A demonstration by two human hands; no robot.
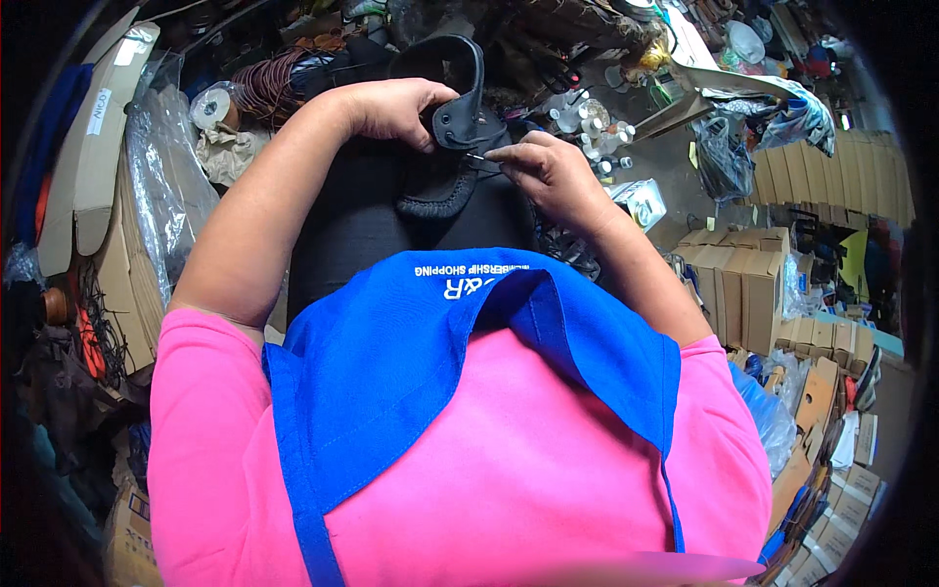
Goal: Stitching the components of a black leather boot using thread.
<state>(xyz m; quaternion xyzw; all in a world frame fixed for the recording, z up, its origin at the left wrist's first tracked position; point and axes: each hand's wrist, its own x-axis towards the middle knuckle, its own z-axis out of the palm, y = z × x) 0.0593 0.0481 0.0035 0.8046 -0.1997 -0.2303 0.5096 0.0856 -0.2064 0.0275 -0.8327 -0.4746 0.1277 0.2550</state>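
Nearest to us, below both hands, we saw a blue apron (381,342) over a pink shirt (469,470). Just past the apron, dark trousers (342,220) lay beneath the black shoe (458,125), which was between the two hands. Our left hand (399,110) was clamped on the shoe's upper from its left side, near a pair of eyelets. Our right hand (556,174) was closed, thumb against fingers, on a thin metal tool (476,157) whose end met the shoe just left of the fingertips; we could not tell whether it had gone in.

Just right of the right wrist we noticed a boxy white container (641,203), its contents hidden from us. Beyond that hand, up and to the right, small white bottles (592,127) clustered together; we could not tell what they held. Left of the left hand sat a white spool (213,106), with a coil of reddish-brown cord (279,86) between it and the hand.

Farther right of the right hand stood cardboard boxes (738,289), whose insides we could not see, and below them a bluish plastic bag (768,416). Well up and right of that same hand, a clear plastic bag (724,157) showed something dark within, too unclear for us to name.
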